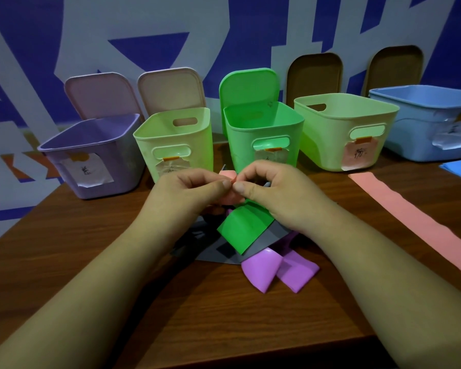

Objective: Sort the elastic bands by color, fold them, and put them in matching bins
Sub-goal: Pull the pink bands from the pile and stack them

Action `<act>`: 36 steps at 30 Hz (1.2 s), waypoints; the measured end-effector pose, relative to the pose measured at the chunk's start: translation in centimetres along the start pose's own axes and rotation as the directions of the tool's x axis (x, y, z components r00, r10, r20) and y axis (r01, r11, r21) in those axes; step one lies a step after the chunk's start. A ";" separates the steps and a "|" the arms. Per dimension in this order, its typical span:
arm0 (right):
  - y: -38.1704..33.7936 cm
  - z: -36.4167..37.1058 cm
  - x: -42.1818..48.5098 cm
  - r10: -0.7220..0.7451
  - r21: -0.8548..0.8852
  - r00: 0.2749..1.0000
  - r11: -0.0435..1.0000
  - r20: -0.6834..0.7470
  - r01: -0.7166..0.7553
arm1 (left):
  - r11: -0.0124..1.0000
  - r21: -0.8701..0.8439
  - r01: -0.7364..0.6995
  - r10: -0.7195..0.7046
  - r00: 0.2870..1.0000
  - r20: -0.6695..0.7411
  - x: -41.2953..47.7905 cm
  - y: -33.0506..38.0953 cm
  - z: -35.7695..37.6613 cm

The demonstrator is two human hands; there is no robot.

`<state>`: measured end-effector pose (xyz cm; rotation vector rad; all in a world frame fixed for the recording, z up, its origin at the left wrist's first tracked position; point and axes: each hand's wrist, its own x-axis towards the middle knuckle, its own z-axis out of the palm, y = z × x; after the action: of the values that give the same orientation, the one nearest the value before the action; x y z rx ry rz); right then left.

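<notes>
Band: pink band, folded small, over the pile mid-table.
Hands: left hand and right hand both pinch it.
Risk: a slack pinch lets the fold spring open.
Bin: pink-tagged bin is probably right; its paler-tagged twin invites a mix-up.

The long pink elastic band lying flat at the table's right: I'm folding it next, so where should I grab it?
The long pink elastic band lies flat on the wooden table, so only an edge offers a lip. Probably pinch its squared far end, beside the pink-labelled pale green bin, from above with the right hand.
</notes>
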<state>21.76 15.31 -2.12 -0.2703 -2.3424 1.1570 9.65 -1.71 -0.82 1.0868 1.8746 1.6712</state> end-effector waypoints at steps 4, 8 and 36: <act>0.0 -0.2 0.0 -0.075 -0.114 0.996 0.991 -0.054 0.069 | 1.000 -0.022 -0.001 -0.001 0.998 -0.068 0.3 -0.2 0.1; 0.2 0.0 -0.1 -0.197 -0.300 0.979 0.938 -0.050 0.174 | 1.000 -0.012 -0.014 0.013 0.994 -0.113 0.6 -0.4 0.0; -0.1 0.2 -0.3 -0.162 -0.276 0.987 0.948 0.015 0.160 | 0.970 0.103 -0.222 0.222 0.975 0.011 0.5 -0.4 -1.0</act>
<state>21.92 15.03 -2.27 -0.1747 -2.4660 0.7498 8.51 -1.93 -0.86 1.3830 1.9184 1.7063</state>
